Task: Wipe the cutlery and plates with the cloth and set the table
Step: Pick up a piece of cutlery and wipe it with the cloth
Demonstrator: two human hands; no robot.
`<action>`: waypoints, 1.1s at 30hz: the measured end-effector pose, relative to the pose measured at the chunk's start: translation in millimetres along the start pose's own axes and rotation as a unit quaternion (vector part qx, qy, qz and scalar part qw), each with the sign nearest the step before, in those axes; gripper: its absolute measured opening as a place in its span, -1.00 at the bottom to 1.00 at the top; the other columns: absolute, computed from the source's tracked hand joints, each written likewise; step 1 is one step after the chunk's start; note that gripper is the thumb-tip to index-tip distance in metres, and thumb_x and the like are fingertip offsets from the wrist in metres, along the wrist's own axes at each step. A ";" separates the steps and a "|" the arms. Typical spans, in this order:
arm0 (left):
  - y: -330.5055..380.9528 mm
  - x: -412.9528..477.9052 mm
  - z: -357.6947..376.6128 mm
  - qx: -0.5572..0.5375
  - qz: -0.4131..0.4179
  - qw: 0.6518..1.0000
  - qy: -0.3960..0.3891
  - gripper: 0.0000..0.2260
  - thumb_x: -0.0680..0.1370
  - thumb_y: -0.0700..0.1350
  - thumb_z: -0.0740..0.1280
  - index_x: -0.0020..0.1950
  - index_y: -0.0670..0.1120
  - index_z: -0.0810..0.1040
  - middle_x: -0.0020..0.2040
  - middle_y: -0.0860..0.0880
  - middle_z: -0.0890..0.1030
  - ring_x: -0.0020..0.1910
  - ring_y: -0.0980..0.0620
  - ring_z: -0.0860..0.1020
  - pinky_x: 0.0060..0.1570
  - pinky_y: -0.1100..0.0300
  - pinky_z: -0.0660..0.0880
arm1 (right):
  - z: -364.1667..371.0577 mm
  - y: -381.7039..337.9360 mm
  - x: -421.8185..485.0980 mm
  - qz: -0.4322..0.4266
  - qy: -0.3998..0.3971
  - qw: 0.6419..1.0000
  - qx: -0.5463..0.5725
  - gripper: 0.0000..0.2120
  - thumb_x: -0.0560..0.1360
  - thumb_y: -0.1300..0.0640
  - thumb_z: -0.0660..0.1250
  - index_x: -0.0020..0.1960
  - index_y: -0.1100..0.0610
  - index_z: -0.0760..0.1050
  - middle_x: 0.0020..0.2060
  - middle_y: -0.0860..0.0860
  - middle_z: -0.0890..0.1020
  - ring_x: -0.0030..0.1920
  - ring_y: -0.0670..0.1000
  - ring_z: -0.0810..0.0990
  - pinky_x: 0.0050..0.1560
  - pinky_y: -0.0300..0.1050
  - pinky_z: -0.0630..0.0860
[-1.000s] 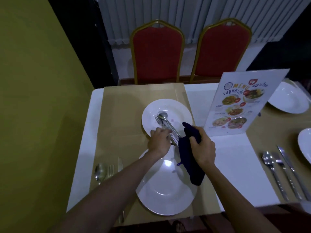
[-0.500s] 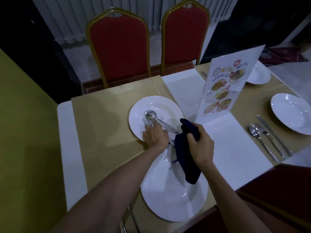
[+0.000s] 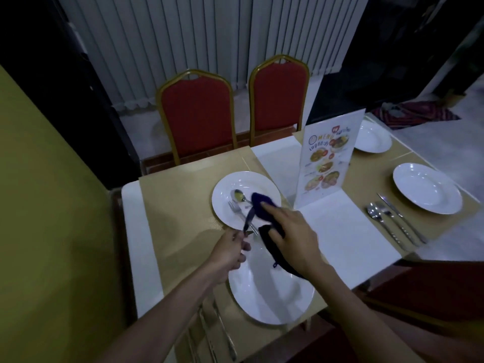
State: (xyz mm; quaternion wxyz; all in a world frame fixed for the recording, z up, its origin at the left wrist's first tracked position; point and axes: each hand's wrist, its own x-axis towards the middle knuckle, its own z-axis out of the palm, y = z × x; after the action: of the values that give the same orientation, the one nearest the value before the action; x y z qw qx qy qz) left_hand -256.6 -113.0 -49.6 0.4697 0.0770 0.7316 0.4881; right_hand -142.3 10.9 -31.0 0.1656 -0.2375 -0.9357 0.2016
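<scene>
A white plate (image 3: 227, 187) lies on the tan placemat with a spoon (image 3: 238, 196) and a fork (image 3: 236, 211) resting in it. My left hand (image 3: 230, 251) grips the near ends of the cutlery handles at the plate's front rim. My right hand (image 3: 293, 235) holds a dark blue cloth (image 3: 263, 209) and presses it onto the cutlery shafts over the plate; the cloth's tail hangs down under the hand. A second white plate (image 3: 272, 297) sits right in front of me, partly hidden by both hands.
A standing menu card (image 3: 327, 158) is just right of the far plate. Two more plates (image 3: 427, 188) and a set of cutlery (image 3: 392, 218) lie at the right. Cutlery (image 3: 217, 334) lies by my left forearm. Two red chairs (image 3: 196, 113) stand behind the table; a yellow wall is left.
My left hand slid back toward me along the handles to the plate's near rim. My right hand moved the cloth forward onto the cutlery. The camera view tilted up and right.
</scene>
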 end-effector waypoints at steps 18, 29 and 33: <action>-9.0 -157.4 6.9 -0.104 0.148 0.983 0.042 -0.78 0.62 -0.10 0.23 -0.15 -0.06 0.61 -0.37 0.03 0.42 -0.51 0.11 0.23 -0.55 0.29 0.14 | -100.9 -17.8 -27.5 0.053 0.104 0.993 0.010 -0.47 0.54 0.25 0.23 0.46 -0.08 0.35 0.28 0.00 0.55 0.16 0.14 0.43 -0.03 0.08 0.51; 3.9 -180.8 23.1 -0.029 0.243 0.966 0.081 -0.77 0.64 -0.05 0.21 -0.18 -0.01 0.54 -0.43 0.09 0.38 -0.50 0.12 0.25 -0.50 0.28 0.20 | -105.2 -54.7 -67.1 -0.173 0.149 0.961 -0.156 -0.39 0.38 0.31 0.47 0.38 -0.03 0.49 0.36 -0.02 0.53 0.20 0.28 0.51 0.00 0.12 0.55; 10.0 -186.3 25.5 -0.079 0.226 0.969 0.066 -0.78 0.63 -0.12 0.19 -0.19 -0.08 0.51 -0.38 -0.02 0.33 -0.51 0.10 0.19 -0.54 0.26 0.12 | -108.7 -52.6 -77.8 -0.247 0.090 0.947 -0.186 -0.41 0.45 0.13 0.43 0.45 -0.10 0.39 0.43 -0.07 0.44 0.29 0.21 0.44 0.03 0.08 0.51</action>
State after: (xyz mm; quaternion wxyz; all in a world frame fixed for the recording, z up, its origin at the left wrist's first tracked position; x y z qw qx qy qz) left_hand -138.7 -197.9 70.2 0.3023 0.1707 0.6835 0.6421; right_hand -53.3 -38.8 70.3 0.2462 -0.0431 -0.9672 -0.0455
